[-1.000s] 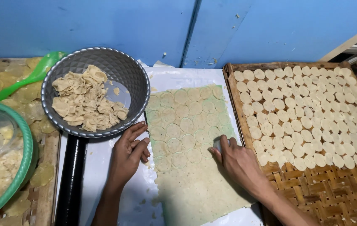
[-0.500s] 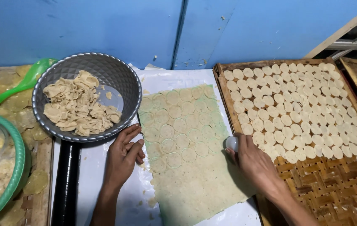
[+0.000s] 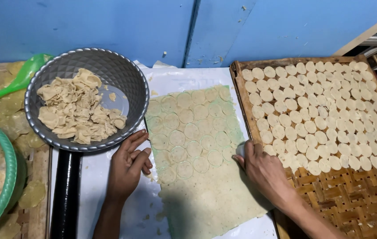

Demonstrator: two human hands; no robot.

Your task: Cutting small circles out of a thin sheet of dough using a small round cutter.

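Dough (image 3: 206,177) lies rolled flat in a pale green sheet on white plastic (image 3: 86,194) over the bench, its upper half scored with cut rounds. Our left hand (image 3: 128,166) rests at the sheet's left edge, fingers curled loosely, its grip closed on nothing we can see. Our right hand (image 3: 263,170) sits at the sheet's right edge, fingers curled over a small white object (image 3: 240,149); we cannot tell what it is. Just above the left hand stands a grey bowl (image 3: 122,73) holding dough scraps (image 3: 75,108), and a black rolling pin (image 3: 66,194) lies beside the wrist. To the right, a woven tray (image 3: 343,203) carries rows of round dough discs (image 3: 321,106). A green bowl (image 3: 7,177) sits at far left.
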